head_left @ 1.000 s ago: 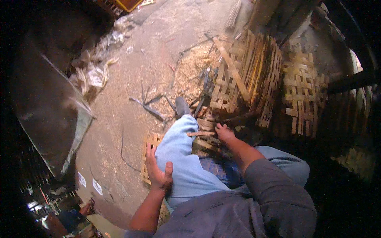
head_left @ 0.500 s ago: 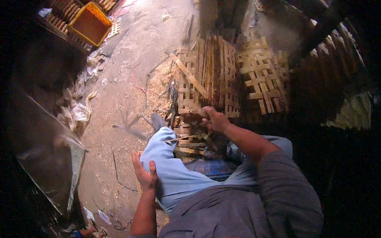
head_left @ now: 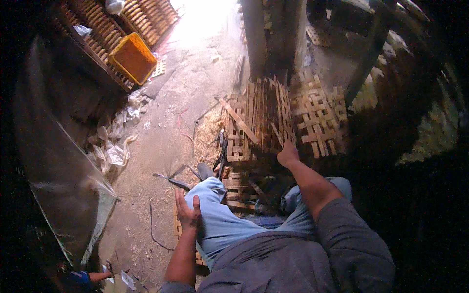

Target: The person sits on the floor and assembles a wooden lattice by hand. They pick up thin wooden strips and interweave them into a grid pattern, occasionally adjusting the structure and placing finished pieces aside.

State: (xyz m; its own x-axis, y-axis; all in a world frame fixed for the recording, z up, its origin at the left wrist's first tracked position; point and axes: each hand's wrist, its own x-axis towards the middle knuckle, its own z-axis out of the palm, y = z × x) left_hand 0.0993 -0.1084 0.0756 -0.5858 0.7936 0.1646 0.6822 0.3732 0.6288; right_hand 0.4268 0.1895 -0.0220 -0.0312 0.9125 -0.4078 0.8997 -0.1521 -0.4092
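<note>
My left hand (head_left: 187, 213) rests by my left thigh with its fingers stretched out and nothing in it. In front of me, my right hand (head_left: 288, 156) is closed on the end of a thin wooden slat (head_left: 277, 134) at the near edge of a stack of slats (head_left: 264, 105). A lattice panel of woven slats (head_left: 320, 117) lies just right of that hand. Another, longer loose slat (head_left: 238, 119) slants across the stack's left side. Below the stack, between my legs, are more wooden pieces (head_left: 237, 186), partly in shadow.
Wood shavings (head_left: 209, 136) and dark straps (head_left: 172, 179) litter the floor to the left. A yellow crate (head_left: 133, 58) sits by slatted racks at far left. Plastic sheeting (head_left: 68, 185) hangs at left. A post (head_left: 273, 39) rises behind the stack. Another person's arm (head_left: 100, 276) shows at lower left.
The view has tilted, showing more of the far area. My right hand has moved from the stack's near left to its near right. My left hand stays by the thigh.
</note>
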